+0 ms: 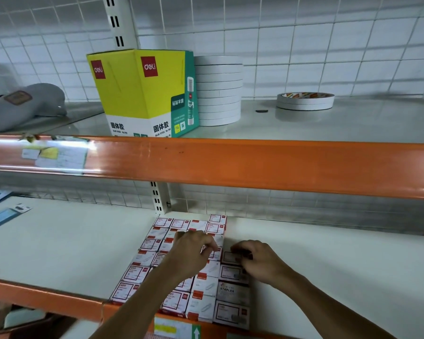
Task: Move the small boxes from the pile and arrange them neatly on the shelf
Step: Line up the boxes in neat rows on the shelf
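Several small white-and-red boxes (142,272) lie in tight rows on the lower white shelf (59,245), running from the back wall to the front orange edge. A column of darker grey staple boxes (233,293) lines the right side of the block. My left hand (194,253) rests on the middle of the rows with fingers curled over a white box. My right hand (257,260) pinches the top grey box (230,256) at the far end of the grey column. Both forearms cover part of the rows.
On the upper shelf stand a yellow-green glue stick carton (145,91), a tall stack of white tape rolls (218,91), two flat tape rolls (305,101) and a grey object (22,106) at left. An orange rail (230,165) fronts that shelf. Blue packets (5,216) lie far left below.
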`<move>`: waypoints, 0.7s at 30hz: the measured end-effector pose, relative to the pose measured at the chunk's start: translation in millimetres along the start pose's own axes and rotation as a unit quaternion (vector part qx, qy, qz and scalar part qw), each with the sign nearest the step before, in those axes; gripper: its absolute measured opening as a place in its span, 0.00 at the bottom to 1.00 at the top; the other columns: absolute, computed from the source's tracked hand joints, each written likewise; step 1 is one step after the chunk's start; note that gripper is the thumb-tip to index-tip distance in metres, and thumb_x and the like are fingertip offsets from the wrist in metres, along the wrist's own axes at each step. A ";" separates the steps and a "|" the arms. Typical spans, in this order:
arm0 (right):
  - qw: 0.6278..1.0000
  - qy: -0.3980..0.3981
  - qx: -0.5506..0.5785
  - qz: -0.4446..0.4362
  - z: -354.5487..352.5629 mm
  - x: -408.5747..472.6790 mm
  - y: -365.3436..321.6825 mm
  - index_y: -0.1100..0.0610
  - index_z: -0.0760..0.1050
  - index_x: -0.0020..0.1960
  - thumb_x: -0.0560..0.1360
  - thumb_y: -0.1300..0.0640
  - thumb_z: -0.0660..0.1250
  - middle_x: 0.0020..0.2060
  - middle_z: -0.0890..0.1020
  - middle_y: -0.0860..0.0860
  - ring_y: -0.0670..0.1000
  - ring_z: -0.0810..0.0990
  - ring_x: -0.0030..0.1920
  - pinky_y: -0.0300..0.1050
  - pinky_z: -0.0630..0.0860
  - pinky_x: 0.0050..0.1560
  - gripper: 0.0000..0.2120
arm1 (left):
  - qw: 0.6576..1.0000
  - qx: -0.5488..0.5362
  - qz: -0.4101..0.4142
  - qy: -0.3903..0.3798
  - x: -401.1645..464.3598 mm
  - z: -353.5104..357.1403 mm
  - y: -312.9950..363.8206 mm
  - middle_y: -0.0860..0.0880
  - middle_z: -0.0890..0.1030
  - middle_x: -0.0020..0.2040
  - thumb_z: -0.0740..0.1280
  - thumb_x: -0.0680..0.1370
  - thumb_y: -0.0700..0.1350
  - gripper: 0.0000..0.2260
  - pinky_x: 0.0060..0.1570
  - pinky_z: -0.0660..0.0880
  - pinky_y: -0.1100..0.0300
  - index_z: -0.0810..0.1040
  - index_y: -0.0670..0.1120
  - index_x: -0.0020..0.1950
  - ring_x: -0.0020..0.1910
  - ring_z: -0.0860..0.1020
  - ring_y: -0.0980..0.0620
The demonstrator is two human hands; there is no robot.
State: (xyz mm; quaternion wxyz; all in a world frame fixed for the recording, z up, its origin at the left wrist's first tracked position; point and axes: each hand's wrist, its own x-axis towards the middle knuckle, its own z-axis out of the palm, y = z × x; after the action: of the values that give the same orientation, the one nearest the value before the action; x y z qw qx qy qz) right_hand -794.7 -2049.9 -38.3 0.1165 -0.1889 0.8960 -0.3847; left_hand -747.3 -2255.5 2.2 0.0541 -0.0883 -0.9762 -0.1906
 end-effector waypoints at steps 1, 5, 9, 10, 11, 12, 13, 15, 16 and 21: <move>1.000 0.000 -0.002 -0.001 -0.3 -1.1 -0.4 0.52 0.78 0.65 0.75 0.62 0.62 0.60 0.80 0.46 0.43 0.77 0.60 0.31 0.71 0.58 0.19 | 1.000 -0.002 0.002 -0.001 0.3 0.7 0.3 0.61 0.80 0.52 0.63 0.81 0.48 0.08 0.65 0.60 0.57 0.81 0.56 0.56 0.55 0.74 0.62; 0.999 0.034 -0.026 -0.013 -0.6 -4.3 2.3 0.54 0.76 0.65 0.75 0.66 0.62 0.58 0.75 0.47 0.45 0.76 0.60 0.23 0.67 0.51 0.21 | 1.000 -0.006 0.010 -0.004 1.7 2.2 1.6 0.61 0.80 0.53 0.63 0.81 0.48 0.09 0.65 0.61 0.56 0.81 0.56 0.56 0.56 0.74 0.61; 0.998 0.057 -0.007 0.006 -0.8 -8.1 5.1 0.53 0.75 0.66 0.73 0.68 0.62 0.57 0.74 0.46 0.43 0.75 0.58 0.22 0.68 0.47 0.24 | 1.000 0.008 0.026 -0.009 3.5 3.6 3.8 0.61 0.80 0.56 0.63 0.81 0.48 0.09 0.67 0.60 0.55 0.81 0.57 0.57 0.58 0.74 0.61; 0.999 0.053 0.000 0.009 -0.9 -9.5 5.2 0.52 0.74 0.66 0.73 0.68 0.62 0.57 0.76 0.46 0.42 0.75 0.57 0.23 0.69 0.47 0.24 | 0.999 0.014 0.031 -0.010 4.5 4.1 5.9 0.60 0.80 0.56 0.63 0.81 0.48 0.09 0.68 0.60 0.55 0.81 0.57 0.57 0.58 0.74 0.60; 0.999 0.049 0.004 0.010 -0.7 -10.8 5.0 0.52 0.74 0.66 0.73 0.68 0.62 0.57 0.77 0.45 0.42 0.75 0.56 0.23 0.69 0.47 0.25 | 0.999 0.020 0.035 -0.010 5.4 4.7 7.7 0.60 0.80 0.56 0.63 0.81 0.48 0.09 0.68 0.60 0.55 0.81 0.57 0.57 0.59 0.74 0.59; 0.999 0.047 0.007 0.010 -0.3 -11.9 4.4 0.51 0.74 0.67 0.72 0.68 0.62 0.57 0.77 0.45 0.41 0.76 0.56 0.23 0.69 0.47 0.25 | 0.999 0.025 0.037 -0.012 6.3 5.5 9.5 0.59 0.80 0.56 0.62 0.81 0.48 0.10 0.67 0.60 0.55 0.81 0.57 0.57 0.59 0.74 0.59; 0.999 0.049 0.011 0.012 -0.3 -13.4 4.3 0.51 0.73 0.67 0.72 0.67 0.62 0.58 0.78 0.46 0.42 0.76 0.57 0.24 0.70 0.48 0.25 | 0.999 0.030 0.042 -0.015 7.3 6.5 12.4 0.59 0.80 0.56 0.62 0.81 0.48 0.10 0.68 0.60 0.55 0.81 0.57 0.57 0.59 0.74 0.58; 0.998 0.059 0.023 0.014 -1.4 -17.2 4.0 0.52 0.73 0.68 0.73 0.67 0.63 0.59 0.78 0.47 0.42 0.76 0.59 0.26 0.71 0.52 0.25 | 0.997 0.046 0.056 -0.028 8.5 9.6 17.6 0.58 0.79 0.56 0.63 0.81 0.49 0.09 0.68 0.60 0.54 0.81 0.57 0.57 0.60 0.73 0.57; 0.997 0.065 0.028 0.015 -2.4 -20.1 4.0 0.53 0.73 0.68 0.73 0.66 0.64 0.60 0.77 0.47 0.43 0.75 0.60 0.28 0.71 0.55 0.25 | 0.996 0.053 0.063 -0.036 9.0 11.9 20.2 0.58 0.79 0.57 0.64 0.80 0.50 0.09 0.68 0.60 0.53 0.81 0.57 0.57 0.60 0.72 0.57; 0.995 0.099 0.025 0.019 -10.3 -39.7 15.4 0.53 0.73 0.68 0.72 0.65 0.64 0.62 0.75 0.47 0.42 0.73 0.62 0.25 0.69 0.54 0.25 | 0.985 0.118 0.089 -0.093 8.8 22.2 35.7 0.55 0.73 0.66 0.68 0.77 0.57 0.17 0.71 0.55 0.51 0.75 0.57 0.65 0.68 0.64 0.52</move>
State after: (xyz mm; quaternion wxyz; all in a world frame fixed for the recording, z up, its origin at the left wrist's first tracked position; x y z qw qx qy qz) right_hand -766.4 -2016.5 -40.1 0.0389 -0.1301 0.8967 -0.4213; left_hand -750.6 -2213.1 -4.1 -0.0098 -0.1852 -0.9808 -0.0598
